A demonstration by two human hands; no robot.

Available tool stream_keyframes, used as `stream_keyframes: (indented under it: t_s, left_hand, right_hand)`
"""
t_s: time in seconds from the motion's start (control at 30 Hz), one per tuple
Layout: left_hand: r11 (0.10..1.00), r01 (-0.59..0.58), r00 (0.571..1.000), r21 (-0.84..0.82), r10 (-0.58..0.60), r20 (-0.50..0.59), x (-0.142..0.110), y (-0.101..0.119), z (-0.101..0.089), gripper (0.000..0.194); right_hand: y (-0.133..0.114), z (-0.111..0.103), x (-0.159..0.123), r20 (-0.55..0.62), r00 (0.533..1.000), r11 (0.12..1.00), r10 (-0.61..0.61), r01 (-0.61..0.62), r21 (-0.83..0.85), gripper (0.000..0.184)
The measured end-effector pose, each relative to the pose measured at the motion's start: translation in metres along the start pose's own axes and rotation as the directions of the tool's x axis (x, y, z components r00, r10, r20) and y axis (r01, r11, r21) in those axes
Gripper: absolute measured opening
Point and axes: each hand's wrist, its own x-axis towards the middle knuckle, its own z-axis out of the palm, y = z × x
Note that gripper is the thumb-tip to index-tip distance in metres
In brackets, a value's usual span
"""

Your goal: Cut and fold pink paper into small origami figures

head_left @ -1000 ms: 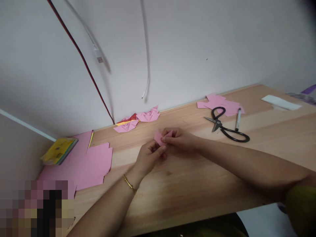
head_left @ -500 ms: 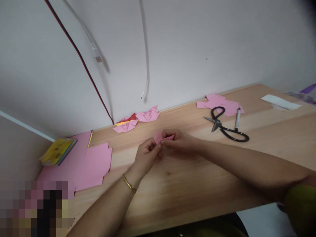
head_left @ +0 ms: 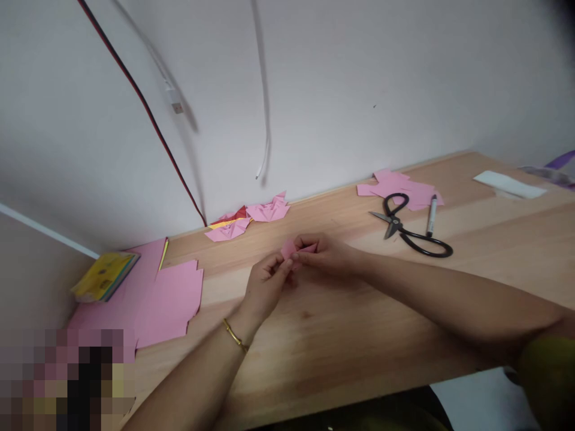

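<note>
Pink folded paper, centre of frame, pinched at once by left hand (head_left: 267, 280) and right hand (head_left: 330, 254), thumbs close, likely steadying small creases; scissors (head_left: 395, 225) right of centre, probably for easy reach.

"How much of the folded pink paper (head_left: 288, 248) showed?"
"Only a part. The left hand (head_left: 266, 281) and right hand (head_left: 330, 255) covered the rest, and its creases were too small to tell."
"And lower left?"
"A pixelated patch (head_left: 49, 383) hid one end of the pink sheets (head_left: 171, 299)."
"The yellow packet (head_left: 101, 276)?"
"Its print was blurred. The red-and-black cable (head_left: 144, 102) ran off the top, and the right edge cut a purple thing (head_left: 561, 160)."
</note>
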Motion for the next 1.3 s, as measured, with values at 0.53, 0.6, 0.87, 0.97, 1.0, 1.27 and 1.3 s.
stream_keyframes:
  t_s: [0.53, 0.6, 0.87, 0.97, 1.0, 1.27, 1.3]
  left_hand:
    - [1.0, -0.017, 0.997, 0.001, 0.017, -0.071, -0.0015, 0.0027, -0.0024, 0.032]
    - [0.999, -0.029, 0.996, 0.024, 0.031, -0.079, -0.002, 0.0023, -0.0027, 0.03]
    - [1.0, -0.008, 0.998, 0.021, 0.009, -0.066, -0.0019, 0.0051, -0.0032, 0.038]
    - [0.996, 0.012, 1.0, 0.089, -0.013, 0.012, -0.002, 0.0076, -0.0026, 0.028]
    - [0.997, 0.018, 1.0, 0.078, -0.02, 0.023, -0.0021, 0.0074, -0.0022, 0.025]
    - [0.99, 0.076, 0.994, -0.12, -0.084, -0.069, -0.0001, 0.0, -0.0011, 0.024]
    - [0.991, 0.071, 0.995, -0.117, -0.079, -0.065, 0.0001, -0.0002, -0.0015, 0.023]
  right_hand:
    - [-0.0034, -0.0007, -0.0011, 0.012, 0.999, 0.998, -0.03, 0.03, -0.049, 0.029]
    - [-0.0046, -0.0007, -0.0013, 0.029, 0.999, 0.997, -0.046, 0.048, -0.068, 0.029]
    - [-0.0043, -0.0008, -0.0012, -0.009, 1.0, 0.998, -0.011, 0.01, -0.056, 0.031]
    - [-0.0007, -0.0017, -0.0002, -0.046, 0.999, 0.999, -0.004, 0.002, -0.035, 0.033]
    - [0.0, -0.0018, 0.0003, -0.047, 0.999, 1.0, -0.002, 0.0, -0.032, 0.034]
    - [-0.0039, 0.0016, 0.0012, 0.124, 0.983, 0.991, -0.132, 0.131, 0.014, 0.032]
    - [-0.004, 0.0019, 0.0012, 0.134, 0.98, 0.99, -0.144, 0.143, 0.017, 0.03]
